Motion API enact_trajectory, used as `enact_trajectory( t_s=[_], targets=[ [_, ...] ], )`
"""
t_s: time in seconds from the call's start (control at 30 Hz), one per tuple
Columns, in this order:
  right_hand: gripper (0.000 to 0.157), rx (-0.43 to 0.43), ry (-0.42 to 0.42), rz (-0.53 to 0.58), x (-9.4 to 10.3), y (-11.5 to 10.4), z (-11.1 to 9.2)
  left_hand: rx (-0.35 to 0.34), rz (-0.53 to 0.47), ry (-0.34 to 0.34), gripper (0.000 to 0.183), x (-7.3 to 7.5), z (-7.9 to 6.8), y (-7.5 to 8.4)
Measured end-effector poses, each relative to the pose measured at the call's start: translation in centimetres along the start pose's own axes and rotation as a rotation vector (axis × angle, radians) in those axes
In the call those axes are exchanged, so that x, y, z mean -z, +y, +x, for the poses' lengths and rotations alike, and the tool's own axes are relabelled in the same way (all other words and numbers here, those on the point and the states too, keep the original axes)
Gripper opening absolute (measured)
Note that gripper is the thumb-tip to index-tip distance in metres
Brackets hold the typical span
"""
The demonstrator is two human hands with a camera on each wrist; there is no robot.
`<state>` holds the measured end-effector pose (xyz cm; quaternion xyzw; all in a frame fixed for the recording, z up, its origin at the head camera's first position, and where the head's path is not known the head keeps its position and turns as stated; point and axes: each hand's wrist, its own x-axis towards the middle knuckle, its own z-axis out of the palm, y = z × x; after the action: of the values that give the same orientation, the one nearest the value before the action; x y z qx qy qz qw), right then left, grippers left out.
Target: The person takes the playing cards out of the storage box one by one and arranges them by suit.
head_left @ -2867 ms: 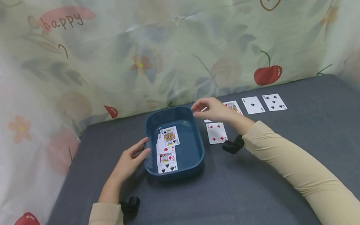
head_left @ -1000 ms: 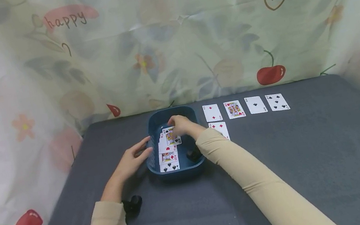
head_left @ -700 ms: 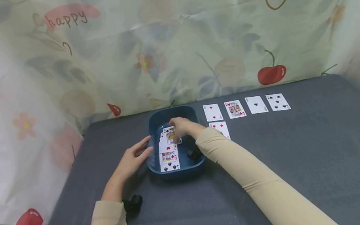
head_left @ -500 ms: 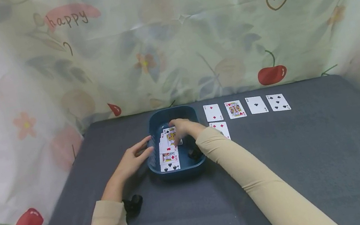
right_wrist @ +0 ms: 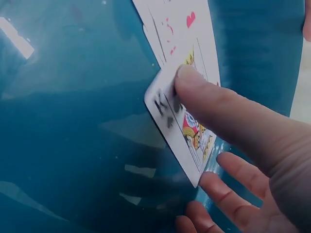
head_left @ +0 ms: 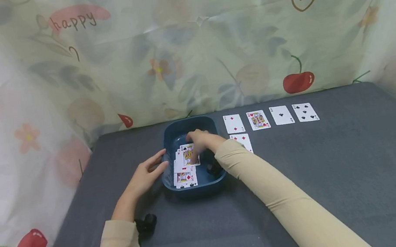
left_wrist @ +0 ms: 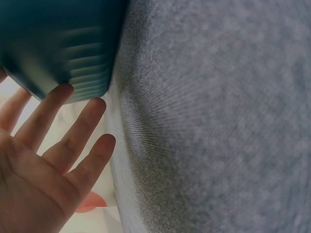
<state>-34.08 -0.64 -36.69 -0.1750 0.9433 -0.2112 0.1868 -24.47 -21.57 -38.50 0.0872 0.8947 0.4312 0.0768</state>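
Note:
My right hand (head_left: pixel 202 139) is inside a blue tray (head_left: pixel 197 190) and pinches the king of spades (head_left: pixel 187 154) at its edges. In the right wrist view my thumb (right_wrist: pixel 209 97) lies on the face of that king and my fingertips are at its far end. Beneath it, overlapping playing cards (head_left: pixel 184 178) lie fanned along the tray's left side, a red king and a heart card among them. My left hand (head_left: pixel 142 179) touches the tray's left wall with straight, spread fingers, which the left wrist view shows against the ribbed side (left_wrist: pixel 87 63).
Right of the tray, a row of face-up cards has a two of diamonds (head_left: pixel 234 124), a king of hearts (head_left: pixel 258 120), an ace of clubs (head_left: pixel 281 115) and a black-pip card (head_left: pixel 305 112). A diamond card (head_left: pixel 239 139) lies nearer, partly behind my right sleeve. Patterned curtain (head_left: pixel 201 52) encloses the table.
My right hand has moved left from the table cards into the tray. In the last half second the king of spades and the cards under it slid nearer to me. My left hand stays put.

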Motion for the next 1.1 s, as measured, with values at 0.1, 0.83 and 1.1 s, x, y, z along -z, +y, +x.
enact_trajectory(
  t_s=[0.1,0.83,1.1],
  targets=[
    [0.075,-0.001,0.027,0.017,-0.1,0.0,-0.1,-0.002,-0.002,0.002,0.058,0.0,0.0,0.0],
    [0.033,0.148,0.255,0.316,2.1,-0.8,-0.9,0.02,0.01,-0.002,0.059,-0.1,0.1,0.1],
    [0.029,0.208,0.261,0.413,3.0,-0.6,-2.1,0.019,0.016,-0.002,0.06,-0.1,0.1,0.1]
  ],
)
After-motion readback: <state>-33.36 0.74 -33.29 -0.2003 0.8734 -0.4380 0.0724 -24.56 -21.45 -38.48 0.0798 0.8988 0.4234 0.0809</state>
